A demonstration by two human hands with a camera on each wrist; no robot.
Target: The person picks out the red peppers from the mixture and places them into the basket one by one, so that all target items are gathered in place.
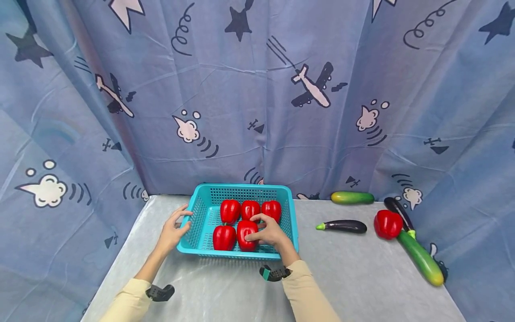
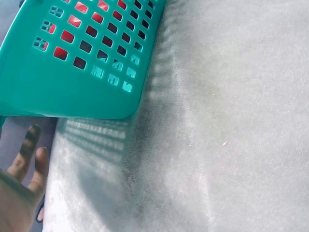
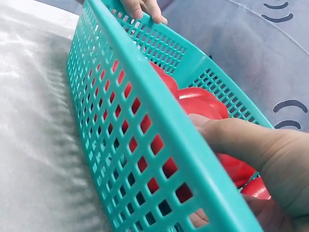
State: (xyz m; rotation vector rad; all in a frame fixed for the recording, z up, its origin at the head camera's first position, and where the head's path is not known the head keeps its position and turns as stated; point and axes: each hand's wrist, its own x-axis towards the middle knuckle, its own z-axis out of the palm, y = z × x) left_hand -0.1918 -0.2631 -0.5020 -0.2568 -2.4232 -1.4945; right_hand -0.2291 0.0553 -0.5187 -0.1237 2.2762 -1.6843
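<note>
A turquoise plastic basket [image 1: 241,255] with perforated walls sits on the table, several red bell peppers [image 1: 230,211] inside it. My right hand [image 1: 271,232] reaches over its front right part and grips the front-row bell pepper [image 1: 243,233], thumb and fingers spread around its top. In the right wrist view, the thumb presses on a red pepper [image 3: 200,99] behind the basket wall. At the basket's left rim is my left hand [image 1: 170,232], its fingers loosely extended over the edge. The left wrist view shows these fingers [image 2: 41,164] spread beside the basket.
Right of the basket lie a small eggplant [image 1: 345,226] and a green cucumber-like vegetable [image 1: 352,197]. Farther right are another red bell pepper [image 1: 388,224], a second eggplant [image 1: 396,210] and a long green vegetable [image 1: 422,259]. A patterned blue curtain [image 1: 241,89] hangs behind and at the sides.
</note>
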